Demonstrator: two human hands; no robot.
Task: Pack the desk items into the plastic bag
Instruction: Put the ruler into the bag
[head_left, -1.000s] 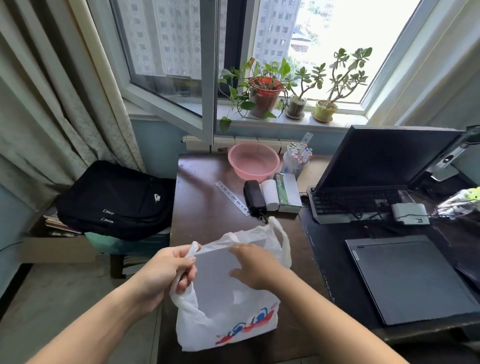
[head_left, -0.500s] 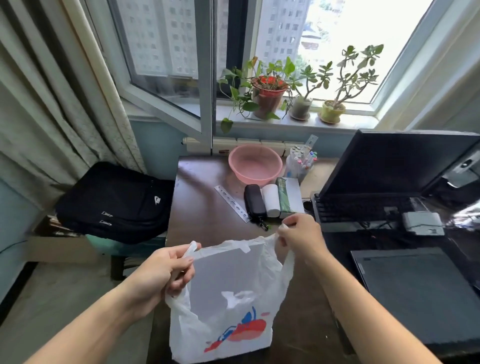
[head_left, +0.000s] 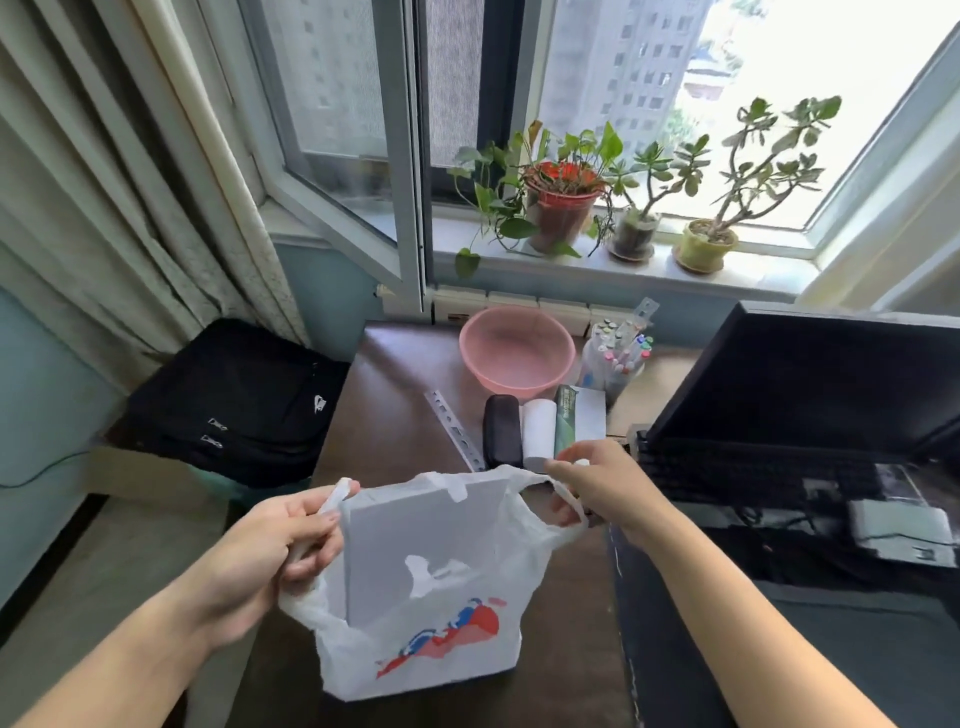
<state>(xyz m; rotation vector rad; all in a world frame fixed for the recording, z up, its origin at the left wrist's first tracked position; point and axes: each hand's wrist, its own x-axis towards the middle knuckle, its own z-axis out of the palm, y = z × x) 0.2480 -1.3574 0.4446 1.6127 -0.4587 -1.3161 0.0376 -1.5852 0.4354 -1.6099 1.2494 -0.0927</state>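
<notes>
A white plastic bag (head_left: 441, 654) with a red and blue print stands on the brown desk (head_left: 384, 415), stretched open between my hands. A flat grey box (head_left: 415, 540) stands upright inside it. My left hand (head_left: 270, 551) grips the bag's left handle. My right hand (head_left: 597, 488) holds the right handle, just in front of the desk items. Behind the bag lie a metal ruler (head_left: 452, 428), a black case (head_left: 501, 436), a white roll (head_left: 538, 431) and a green and white box (head_left: 579, 418).
A pink bowl (head_left: 517, 348) and a cup of markers (head_left: 618, 353) stand at the back of the desk. A laptop (head_left: 800, 395) and a grey tablet sit on the right. A black backpack (head_left: 234, 400) rests to the left. Potted plants (head_left: 563, 202) line the sill.
My right hand left the bag's mouth, moved right and back, and took the right handle. The bag now stands taller and open wider. My left hand kept its grip.
</notes>
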